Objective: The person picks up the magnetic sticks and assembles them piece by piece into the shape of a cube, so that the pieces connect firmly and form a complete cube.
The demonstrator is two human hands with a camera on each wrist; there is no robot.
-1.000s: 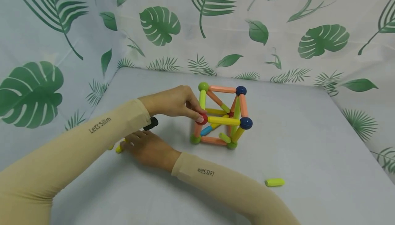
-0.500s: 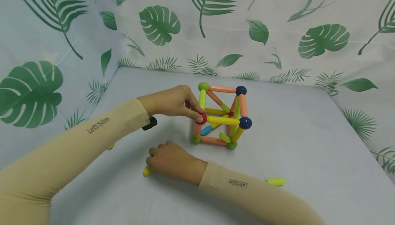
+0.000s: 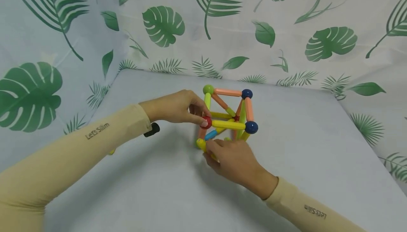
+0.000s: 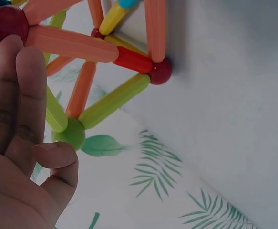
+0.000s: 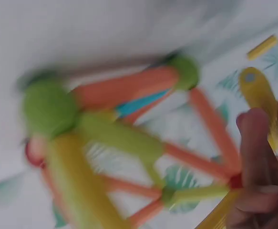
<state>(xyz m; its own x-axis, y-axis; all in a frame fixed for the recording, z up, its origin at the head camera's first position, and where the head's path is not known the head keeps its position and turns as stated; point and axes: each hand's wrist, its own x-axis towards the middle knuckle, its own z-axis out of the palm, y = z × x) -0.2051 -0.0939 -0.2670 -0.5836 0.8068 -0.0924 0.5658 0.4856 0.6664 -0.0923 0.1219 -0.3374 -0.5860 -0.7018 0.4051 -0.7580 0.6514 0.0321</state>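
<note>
Yellow rod (image 3: 201, 143) – right hand (image 3: 233, 161) grip, beside cube frame (image 3: 227, 119).

We see a cube frame (image 3: 227, 120) of orange, yellow and green rods joined by red, green and blue balls, standing upright at the table's centre. At its seven o'clock corner, a loose yellow rod (image 3: 201, 143) is tilted against the bottom edge.
</note>
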